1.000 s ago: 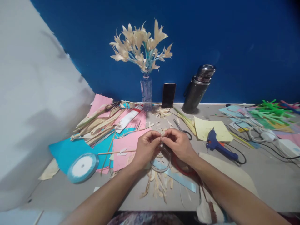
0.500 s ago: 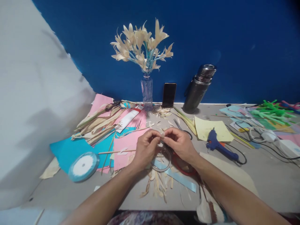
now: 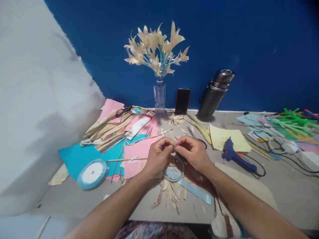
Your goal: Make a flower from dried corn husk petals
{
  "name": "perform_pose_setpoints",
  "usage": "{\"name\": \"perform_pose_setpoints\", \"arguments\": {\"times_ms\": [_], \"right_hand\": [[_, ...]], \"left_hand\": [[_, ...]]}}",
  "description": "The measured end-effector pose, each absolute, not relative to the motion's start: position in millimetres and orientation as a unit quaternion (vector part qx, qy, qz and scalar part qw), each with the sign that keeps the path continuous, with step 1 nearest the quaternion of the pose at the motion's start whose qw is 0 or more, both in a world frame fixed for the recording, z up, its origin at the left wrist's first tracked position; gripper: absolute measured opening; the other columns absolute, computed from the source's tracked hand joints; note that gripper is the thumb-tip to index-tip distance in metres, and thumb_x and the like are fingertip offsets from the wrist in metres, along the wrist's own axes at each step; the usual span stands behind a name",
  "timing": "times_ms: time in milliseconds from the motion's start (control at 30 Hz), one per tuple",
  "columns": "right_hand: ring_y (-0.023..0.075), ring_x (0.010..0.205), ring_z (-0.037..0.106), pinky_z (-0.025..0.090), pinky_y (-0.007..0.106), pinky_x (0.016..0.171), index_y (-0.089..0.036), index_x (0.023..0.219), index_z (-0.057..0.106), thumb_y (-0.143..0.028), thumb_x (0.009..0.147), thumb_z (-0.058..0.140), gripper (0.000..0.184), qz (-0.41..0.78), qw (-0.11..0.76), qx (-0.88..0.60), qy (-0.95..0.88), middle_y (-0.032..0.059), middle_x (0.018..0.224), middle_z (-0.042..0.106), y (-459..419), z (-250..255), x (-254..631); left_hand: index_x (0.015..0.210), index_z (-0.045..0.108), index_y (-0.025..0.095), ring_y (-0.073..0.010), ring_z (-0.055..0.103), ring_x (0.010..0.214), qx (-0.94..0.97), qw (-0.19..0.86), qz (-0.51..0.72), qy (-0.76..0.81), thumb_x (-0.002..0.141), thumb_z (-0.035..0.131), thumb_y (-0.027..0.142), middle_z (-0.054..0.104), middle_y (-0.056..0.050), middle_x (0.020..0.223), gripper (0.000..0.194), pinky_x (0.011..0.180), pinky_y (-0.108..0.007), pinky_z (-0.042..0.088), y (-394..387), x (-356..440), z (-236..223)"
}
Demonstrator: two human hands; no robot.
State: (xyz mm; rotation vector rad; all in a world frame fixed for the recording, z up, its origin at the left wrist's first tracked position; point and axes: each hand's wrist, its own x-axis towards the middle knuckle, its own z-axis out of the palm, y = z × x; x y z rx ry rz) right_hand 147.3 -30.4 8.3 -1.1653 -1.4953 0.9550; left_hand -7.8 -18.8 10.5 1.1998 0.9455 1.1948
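My left hand (image 3: 160, 154) and my right hand (image 3: 193, 152) meet over the middle of the table, thumbs and forefingers pinched together. Between the fingertips is a small pale piece (image 3: 175, 142), like a bit of dried husk; most of it is hidden by the fingers. Just below the hands lies a clear ring (image 3: 183, 172), perhaps a tape roll, partly covered by my left hand. A strip of light blue ribbon (image 3: 196, 192) runs out beneath it. A red ring-shaped roll (image 3: 199, 179) sits under my right wrist. Scissors (image 3: 193, 132) rest behind my right hand.
A glue gun (image 3: 238, 157) with a cord lies at right, near yellow paper (image 3: 228, 138). At left are a ribbon spool (image 3: 92, 174) and a heap of dried husks (image 3: 109, 129). Along the wall stand a vase of husk flowers (image 3: 159, 99), a phone (image 3: 183, 101) and a flask (image 3: 214, 96).
The view has shifted slightly, so everything appears a little further right. Both hands keep their pinch on the small pale piece, with almost no movement of the fingers.
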Motion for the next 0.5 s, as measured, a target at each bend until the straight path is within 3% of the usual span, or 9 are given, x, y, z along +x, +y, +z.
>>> {"name": "perform_pose_setpoints", "arguments": {"times_ms": [267,400,500], "right_hand": [[0.0144,0.066,0.057,0.046,0.026,0.064,-0.018,0.082,0.066,-0.028,0.082,0.066,0.01,0.423,0.456,-0.485,-0.615,0.0003,0.075,0.066,-25.6,4.1,148.7],[0.0144,0.067,0.056,0.045,0.027,0.065,-0.018,0.081,0.065,-0.028,0.081,0.066,0.01,0.42,0.451,-0.487,-0.619,0.0,0.074,0.065,-24.8,4.5,148.0],[0.0138,0.065,0.055,0.044,0.026,0.063,-0.018,0.079,0.064,-0.028,0.081,0.066,0.011,0.421,0.444,-0.489,-0.621,-0.0008,0.071,0.063,-24.2,5.5,148.4]], "left_hand": [[0.08,0.055,0.019,-0.008,0.047,0.047,0.351,0.728,0.458,0.371,0.068,0.08,0.031,0.057,0.004,0.062,0.03,0.045,-0.02,0.042,-12.5,-9.8,2.1],[0.082,0.057,0.02,-0.0101,0.047,0.05,0.394,0.676,0.472,0.407,0.071,0.075,0.031,0.053,0.005,0.06,0.024,0.045,-0.021,0.044,-12.2,-10.5,3.6],[0.077,0.061,0.018,-0.0108,0.05,0.056,0.486,0.561,0.506,0.44,0.075,0.069,0.026,0.055,0.002,0.065,0.012,0.051,-0.022,0.044,-13.1,-11.6,5.5]]}}
